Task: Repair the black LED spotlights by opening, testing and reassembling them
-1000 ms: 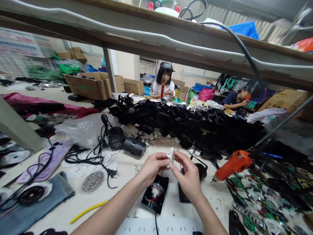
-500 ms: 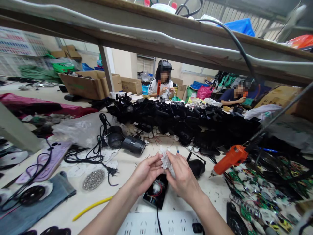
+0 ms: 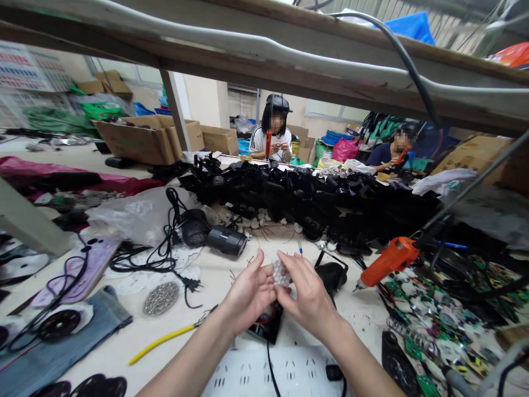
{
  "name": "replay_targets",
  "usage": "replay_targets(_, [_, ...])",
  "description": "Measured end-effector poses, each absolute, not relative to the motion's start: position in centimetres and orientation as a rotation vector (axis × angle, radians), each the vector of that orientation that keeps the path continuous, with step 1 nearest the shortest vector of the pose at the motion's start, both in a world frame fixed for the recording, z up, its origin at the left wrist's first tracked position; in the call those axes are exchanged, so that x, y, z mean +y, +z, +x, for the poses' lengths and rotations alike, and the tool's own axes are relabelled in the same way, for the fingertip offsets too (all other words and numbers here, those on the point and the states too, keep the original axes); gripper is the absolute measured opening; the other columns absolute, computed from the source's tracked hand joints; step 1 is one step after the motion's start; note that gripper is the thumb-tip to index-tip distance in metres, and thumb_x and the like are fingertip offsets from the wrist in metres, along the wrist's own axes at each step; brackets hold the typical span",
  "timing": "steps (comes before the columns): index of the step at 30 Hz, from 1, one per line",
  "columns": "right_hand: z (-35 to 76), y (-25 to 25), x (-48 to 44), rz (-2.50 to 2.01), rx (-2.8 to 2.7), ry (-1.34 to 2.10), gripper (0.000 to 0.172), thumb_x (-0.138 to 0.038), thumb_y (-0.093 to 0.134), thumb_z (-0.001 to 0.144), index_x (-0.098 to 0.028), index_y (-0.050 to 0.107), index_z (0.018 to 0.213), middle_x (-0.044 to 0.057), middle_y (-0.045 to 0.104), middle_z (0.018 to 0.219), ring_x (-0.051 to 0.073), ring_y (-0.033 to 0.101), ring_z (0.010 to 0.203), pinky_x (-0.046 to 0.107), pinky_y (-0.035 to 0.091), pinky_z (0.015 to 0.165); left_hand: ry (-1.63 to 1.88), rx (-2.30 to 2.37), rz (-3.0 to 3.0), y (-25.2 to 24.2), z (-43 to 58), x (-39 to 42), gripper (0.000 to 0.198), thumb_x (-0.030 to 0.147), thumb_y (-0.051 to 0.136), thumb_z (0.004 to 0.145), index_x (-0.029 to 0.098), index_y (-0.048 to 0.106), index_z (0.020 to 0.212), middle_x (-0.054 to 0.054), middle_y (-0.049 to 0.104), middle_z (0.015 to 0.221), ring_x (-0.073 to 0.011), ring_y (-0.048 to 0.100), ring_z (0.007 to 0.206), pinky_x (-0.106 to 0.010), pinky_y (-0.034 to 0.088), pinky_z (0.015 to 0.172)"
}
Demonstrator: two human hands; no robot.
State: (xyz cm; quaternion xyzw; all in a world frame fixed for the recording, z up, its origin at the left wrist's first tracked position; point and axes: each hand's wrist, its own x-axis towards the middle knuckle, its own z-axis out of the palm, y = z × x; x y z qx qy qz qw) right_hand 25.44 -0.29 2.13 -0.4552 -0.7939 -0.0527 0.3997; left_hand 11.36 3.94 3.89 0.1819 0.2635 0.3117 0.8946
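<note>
Between my two hands is a small whitish, bumpy wad that looks like bubble wrap. My right hand curves over it from the right, thumb and fingers closing on the wad. My left hand is palm up, its thumb raised and fingers stretched out to the wad's left side. Partly hidden under the hands lies a black housing with red wires. Right behind my right hand sits a black part with a bracket.
An orange electric screwdriver hangs at right above piled circuit boards. A white power strip lies in front. Yellow-handled pliers, a dish of screws and a black cylinder are at left. Black parts heap behind; two people sit beyond.
My left thumb has lifted away from the wad, and the wad looks more compact. The view has shifted slightly, showing more of the pliers.
</note>
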Motion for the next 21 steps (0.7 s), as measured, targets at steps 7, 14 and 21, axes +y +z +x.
replay_targets(7, [26.2, 1.9, -0.1, -1.192, -1.962, -0.146, 0.068, -0.011, 0.055, 0.086, -0.021, 0.029, 0.148, 0.013, 0.062, 0.119, 0.028, 0.06, 0.106, 0.052, 0.05, 0.096, 0.677, 0.63, 0.272, 4.0, 11.6, 3.4, 0.051, 0.042, 0.04, 0.098, 0.013, 0.056, 0.06, -0.002, 0.055, 0.055, -0.0095, 0.057, 0.05, -0.019, 0.048, 0.055])
replay_targets(14, [25.6, 1.6, -1.0, -1.201, -2.04, -0.091, 0.064, -0.01, 0.055, 0.086, -0.017, 0.032, 0.145, 0.013, 0.063, 0.123, 0.026, 0.059, 0.109, 0.052, 0.046, 0.105, 0.765, 0.712, 0.36, 3.7, 11.6, 4.2, 0.035, 0.028, 0.044, 0.098, 0.007, 0.067, 0.083, -0.01, 0.068, 0.07, -0.015, 0.066, 0.064, -0.024, 0.056, 0.064])
replay_targets(21, [26.2, 1.3, -1.0, -1.232, -1.946, 0.004, 0.059, -0.015, 0.058, 0.085, -0.018, 0.039, 0.141, 0.013, 0.065, 0.114, 0.026, 0.061, 0.101, 0.046, 0.054, 0.092, 0.787, 0.685, 0.442, 2.6, 11.1, 4.0, 0.02, -0.004, 0.055, 0.083, 0.006, 0.072, 0.084, -0.012, 0.073, 0.082, -0.0157, 0.069, 0.075, -0.023, 0.056, 0.074])
